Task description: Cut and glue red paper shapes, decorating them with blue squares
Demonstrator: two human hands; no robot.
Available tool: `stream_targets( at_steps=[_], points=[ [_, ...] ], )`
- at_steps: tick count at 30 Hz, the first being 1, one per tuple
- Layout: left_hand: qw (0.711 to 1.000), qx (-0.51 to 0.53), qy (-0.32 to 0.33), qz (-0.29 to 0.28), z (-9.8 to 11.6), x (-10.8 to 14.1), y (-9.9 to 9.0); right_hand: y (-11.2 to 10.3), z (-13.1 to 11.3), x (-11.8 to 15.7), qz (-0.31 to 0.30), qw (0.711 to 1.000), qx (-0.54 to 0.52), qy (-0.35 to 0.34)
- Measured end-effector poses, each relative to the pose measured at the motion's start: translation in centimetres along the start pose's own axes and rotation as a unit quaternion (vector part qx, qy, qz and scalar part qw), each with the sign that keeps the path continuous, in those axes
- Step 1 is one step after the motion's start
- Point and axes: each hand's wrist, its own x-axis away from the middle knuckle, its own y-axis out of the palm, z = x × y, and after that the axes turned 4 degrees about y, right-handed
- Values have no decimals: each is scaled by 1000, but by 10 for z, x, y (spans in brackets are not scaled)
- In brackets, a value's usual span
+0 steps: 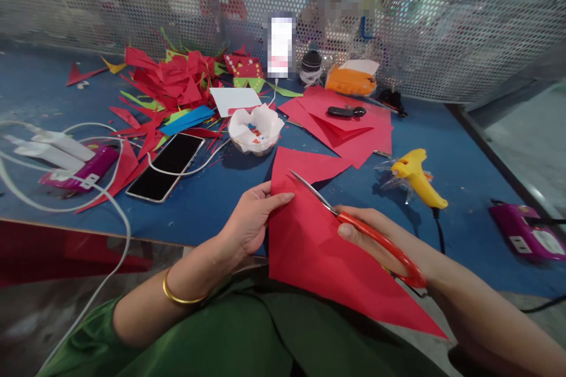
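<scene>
A large sheet of red paper [309, 241] hangs over the near edge of the blue table. My left hand [254, 215] pinches its left side, thumb on top. My right hand [375, 241] is closed round the red handles of a pair of scissors [318, 194]. The blades lie across the paper and point up and left, their tip close to my left thumb. Along the blades the paper is cut, and a flap of it stretches away to the upper right. Part of the lower blade is hidden by the paper.
Red and green paper scraps [177, 79] heap at the back left, near a phone [168, 168]. A paper-lined bowl [256, 129] stands mid-table. Folded red sheets [340, 123] lie behind my hands. At right are a yellow glue gun [418, 177] and a purple power strip [526, 232]. White cables cross the left.
</scene>
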Motion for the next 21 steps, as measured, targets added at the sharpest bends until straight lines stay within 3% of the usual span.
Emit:
stream_targets(
  at_steps=[6,18,21],
  points=[
    [1000,-2,-2,-1,0,0,0,0,-2,-4,-63,997,-33,24],
    [1000,-16,-6,7,1,0,1,0,-1,-7,-71,992,-88,55],
    [1000,-19,7,10,4,-1,1,2,6,-9,-74,988,-106,90]
  ],
)
